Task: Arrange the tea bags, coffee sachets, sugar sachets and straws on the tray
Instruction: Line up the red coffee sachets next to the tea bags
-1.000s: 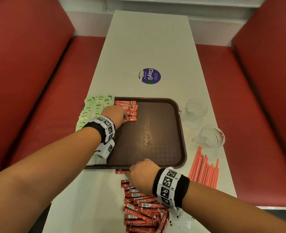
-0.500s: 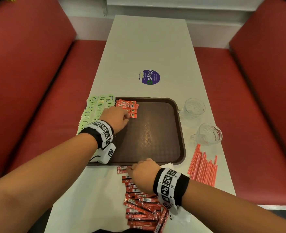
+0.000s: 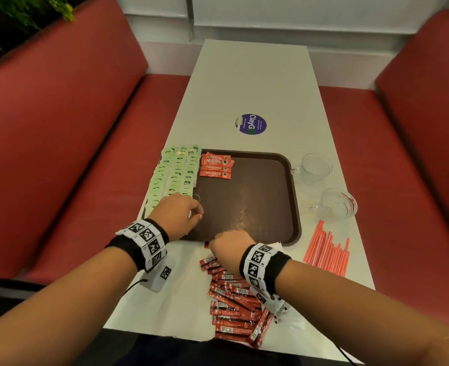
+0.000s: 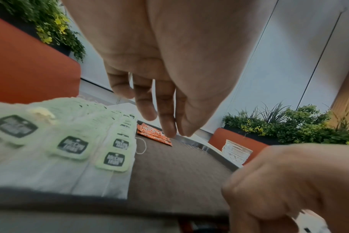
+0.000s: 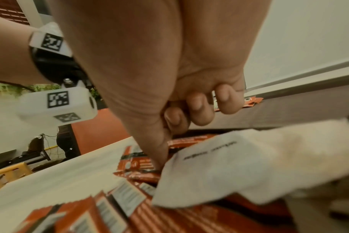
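A brown tray [image 3: 247, 204] [image 4: 179, 173] lies mid-table. Rows of green tea bags [image 3: 177, 173] [image 4: 74, 145] cover its left side. Several red coffee sachets [image 3: 216, 166] [image 4: 155, 136] are stacked at its far left corner. My left hand [image 3: 189, 212] [image 4: 175, 132] hovers over the near left part of the tray, fingers relaxed and holding nothing. My right hand [image 3: 226, 247] [image 5: 165, 149] is at the tray's front edge, fingers curled, thumb pinching a coffee sachet from the loose pile [image 3: 234, 299] [image 5: 90, 212]. A white sugar sachet [image 5: 229, 165] lies beside it. Red straws [image 3: 326, 250] lie to the right.
Two glass cups [image 3: 314, 167] [image 3: 337, 204] stand right of the tray, one also seen as a cup [image 4: 236, 153] past the tray rim. A round purple sticker [image 3: 251, 124] marks the table beyond. Red benches [image 3: 59, 143] flank both sides.
My left hand has drawn back from the coffee sachets on the tray to its near left part. The right hand stays at the loose pile by the tray's front edge.
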`<move>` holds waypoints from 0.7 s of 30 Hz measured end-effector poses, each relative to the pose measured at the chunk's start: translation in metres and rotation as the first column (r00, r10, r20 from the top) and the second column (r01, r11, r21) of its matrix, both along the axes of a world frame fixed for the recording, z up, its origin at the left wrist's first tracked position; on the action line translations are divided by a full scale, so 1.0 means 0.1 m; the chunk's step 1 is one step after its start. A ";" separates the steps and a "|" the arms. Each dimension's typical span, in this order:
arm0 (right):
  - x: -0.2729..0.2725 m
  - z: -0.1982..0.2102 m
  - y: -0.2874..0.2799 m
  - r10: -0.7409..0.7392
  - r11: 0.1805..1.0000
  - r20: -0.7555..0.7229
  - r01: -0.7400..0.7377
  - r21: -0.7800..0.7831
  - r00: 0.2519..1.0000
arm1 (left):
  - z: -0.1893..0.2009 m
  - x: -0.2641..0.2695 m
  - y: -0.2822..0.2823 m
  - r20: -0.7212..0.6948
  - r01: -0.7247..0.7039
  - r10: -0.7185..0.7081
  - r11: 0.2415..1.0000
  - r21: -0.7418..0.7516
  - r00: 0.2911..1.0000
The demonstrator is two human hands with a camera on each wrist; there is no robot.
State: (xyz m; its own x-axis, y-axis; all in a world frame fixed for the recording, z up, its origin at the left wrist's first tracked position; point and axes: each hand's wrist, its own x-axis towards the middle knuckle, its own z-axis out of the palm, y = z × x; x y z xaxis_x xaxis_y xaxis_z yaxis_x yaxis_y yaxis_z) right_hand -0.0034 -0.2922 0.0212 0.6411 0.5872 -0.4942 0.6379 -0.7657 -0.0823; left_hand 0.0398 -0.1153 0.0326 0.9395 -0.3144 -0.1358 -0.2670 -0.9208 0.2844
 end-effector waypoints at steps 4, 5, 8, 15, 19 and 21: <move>-0.03 0.00 -0.03 -0.042 0.994 0.012 0.041 0.102 0.999 | 0.00 -0.21 0.03 -0.063 -0.001 0.000 1.000 -0.023 0.998; -0.04 0.01 -0.06 -0.077 0.986 0.004 0.076 0.146 0.997 | 0.00 -0.24 0.03 -0.097 0.009 -0.011 1.000 -0.014 0.995; -0.07 0.05 -0.16 -0.187 0.934 -0.030 0.187 0.304 0.982 | -0.03 -0.35 -0.01 -0.208 0.095 -0.083 0.994 0.049 0.975; -0.12 0.10 -0.43 -0.363 0.762 -0.131 0.375 0.528 0.922 | -0.21 -0.53 -0.34 -0.300 0.253 -0.211 0.961 0.110 0.930; -0.13 0.12 -0.53 -0.454 0.652 -0.210 0.484 0.583 0.866 | -0.31 -0.55 -0.50 -0.298 0.264 -0.199 0.944 0.196 0.934; -0.13 0.10 -0.58 -0.481 0.616 -0.248 0.525 0.587 0.841 | -0.33 -0.53 -0.52 -0.313 0.253 -0.183 0.947 0.199 0.932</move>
State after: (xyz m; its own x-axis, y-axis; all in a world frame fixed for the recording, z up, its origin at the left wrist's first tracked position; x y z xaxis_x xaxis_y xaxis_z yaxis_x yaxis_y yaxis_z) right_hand -0.0162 -0.3502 0.0311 0.9116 0.3620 -0.1948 0.1452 -0.7269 -0.6712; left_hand -0.0132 -0.1678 -0.0004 0.7605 -0.4340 -0.4829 -0.4081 -0.8980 0.1644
